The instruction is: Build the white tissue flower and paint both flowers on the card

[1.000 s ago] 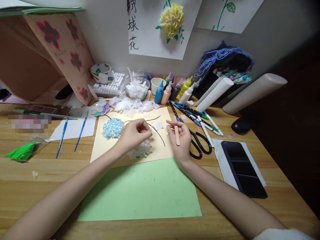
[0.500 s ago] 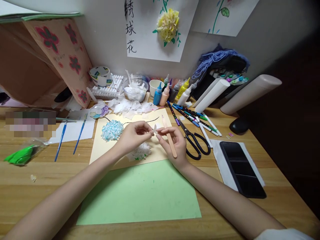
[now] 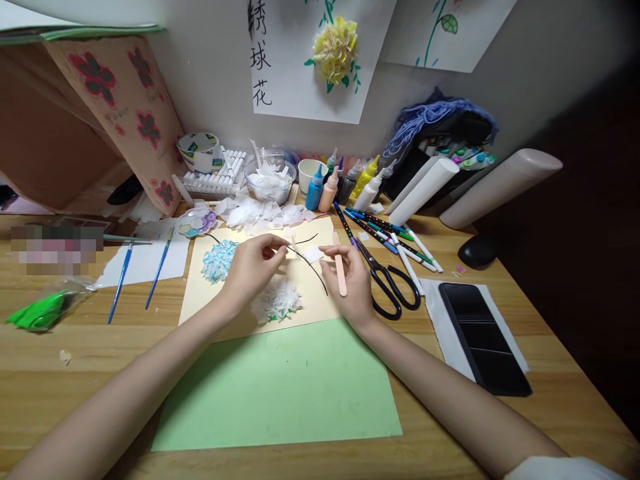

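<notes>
On the cream sheet [image 3: 193, 303], my left hand [image 3: 253, 267] pinches what looks like a small, twisted white paper piece [image 3: 293, 245] at its fingertips. A wooden craft stick [image 3: 341, 273] is held in my right hand [image 3: 355, 283], tucked among its bent fingers. Between the hands, a small white paper square [image 3: 314, 255] lies on the sheet near thin dark curved lines [image 3: 319, 280]. Below my left fingers is a fluffy white paper flower [image 3: 281, 300] with a bit of green under it. My left hand partly hides a blue-and-white paper flower [image 3: 217, 261].
Black-handled scissors [image 3: 395, 287] and scattered pens [image 3: 385, 230] lie to the right, with a phone [image 3: 480, 333] beyond. Paint bottles [image 3: 327, 190], a bowl of paper scraps [image 3: 270, 181] and loose scraps [image 3: 260, 215] line the back. A green sheet [image 3: 280, 393] lies in front.
My hands have drawn apart, the left moving back to the left with the small paper piece that was between both. The craft stick has shifted slightly up and left.
</notes>
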